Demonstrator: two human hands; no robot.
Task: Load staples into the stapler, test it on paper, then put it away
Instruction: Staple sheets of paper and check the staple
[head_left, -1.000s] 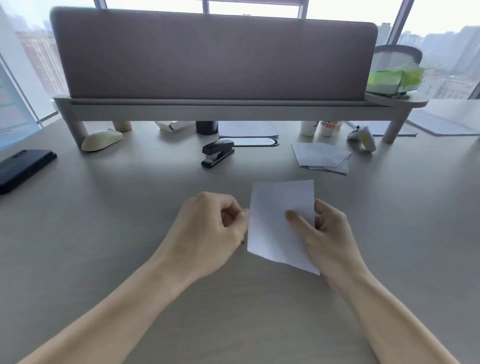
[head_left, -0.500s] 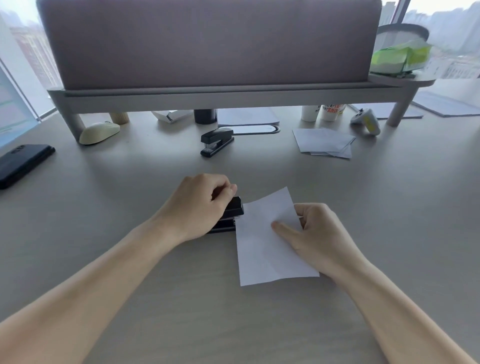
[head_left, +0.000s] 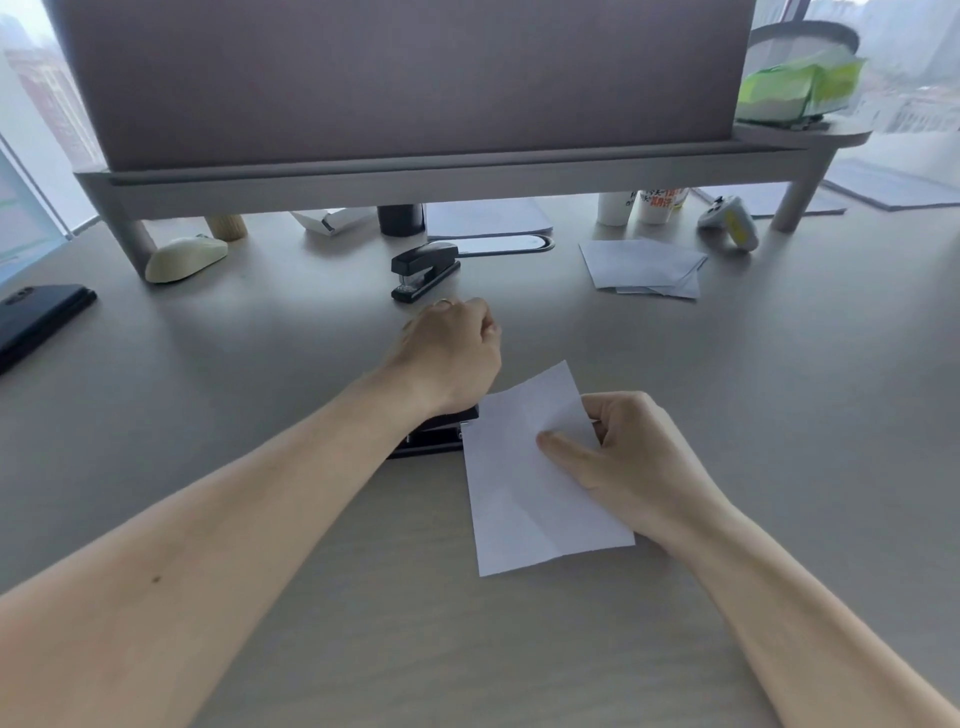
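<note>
1. Fingers (head_left: 615, 410) of the right hand (head_left: 639, 467) pinch the white paper (head_left: 524, 509) lying on the grey desk (head_left: 779, 415).
2. The left hand (head_left: 452, 358) hovers curled in a fist, gripping nothing visible.
3. The black stapler (head_left: 439, 436) lies under the left wrist, its mouth touching the paper's left edge.
4. Desk surface stretches left to a dark phone (head_left: 36, 319).
5. Farther back are a second stapler (head_left: 423, 270) and a monitor shelf (head_left: 441, 179).
</note>
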